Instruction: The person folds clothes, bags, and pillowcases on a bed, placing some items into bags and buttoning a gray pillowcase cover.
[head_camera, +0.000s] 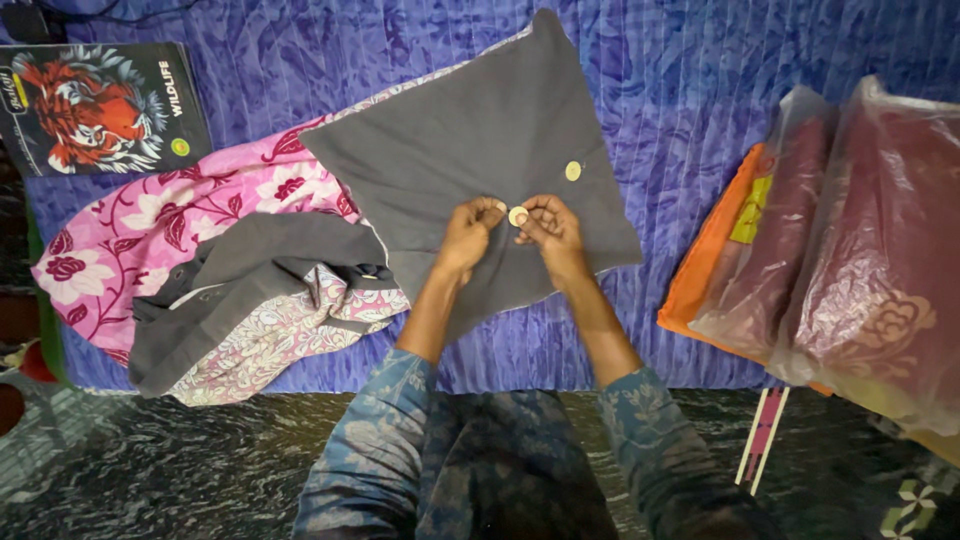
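Grey cloth: a square grey fabric panel (480, 150) lies flat on the blue-violet quilted bed cover (680, 90), one corner pointing far, its near edge draped toward the person
Button in hand: a small pale round button (517, 215) sits on the panel at its middle, between both hands
Second button: a like pale button (573, 171) lies on the panel, just to the far right of the first
Handling: the panel looks soft, light and limp, likely to bunch if tugged, so best taken by a corner or an edge; the button looks hard, smooth and small, best taken by its rim
Left hand (470, 232): fingertips drawn together, pinching the cloth just left of the button
Right hand (550, 228): thumb and forefinger closed on the button's right rim
Left of the panel: a pink flowered garment (150, 225) with a grey collar piece (240, 275) heaped on it
Far left: a magazine with a tiger cover (95, 105)
Right: plastic-wrapped maroon fabric bundles (860, 260) on an orange one
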